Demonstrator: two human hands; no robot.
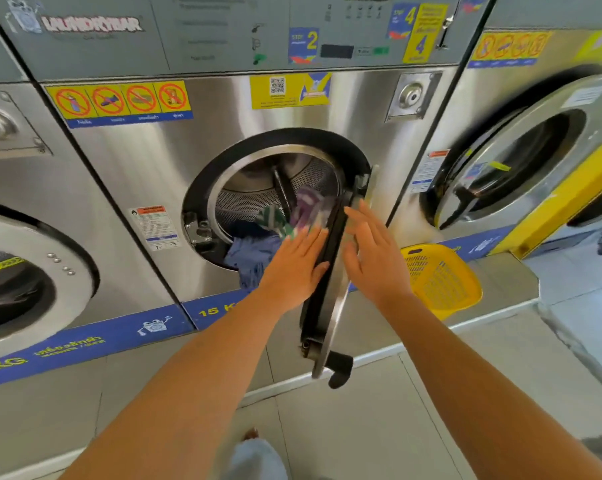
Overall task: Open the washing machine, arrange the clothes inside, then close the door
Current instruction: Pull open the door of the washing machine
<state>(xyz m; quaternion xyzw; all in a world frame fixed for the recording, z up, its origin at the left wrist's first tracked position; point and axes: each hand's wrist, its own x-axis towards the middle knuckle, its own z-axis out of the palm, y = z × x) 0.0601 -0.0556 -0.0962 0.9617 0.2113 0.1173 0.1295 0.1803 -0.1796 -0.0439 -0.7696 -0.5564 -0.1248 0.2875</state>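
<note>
The washer (147,161) is standing open, its door (327,289) swung out edge-on toward the camera. Clothes (258,251) are lying in the drum, a blue piece hanging over the lower rim. The left hand (294,268) is pressing flat on the door's inner face, fingers extended and close together. The right hand (374,258) is hovering just beside the outer face, fingers spread. A yellow basket (441,282) is sitting on the ledge to the right.

Laundromat: row of steel washers (126,174), step stickers (303,45), coin slot (443,27).
</note>
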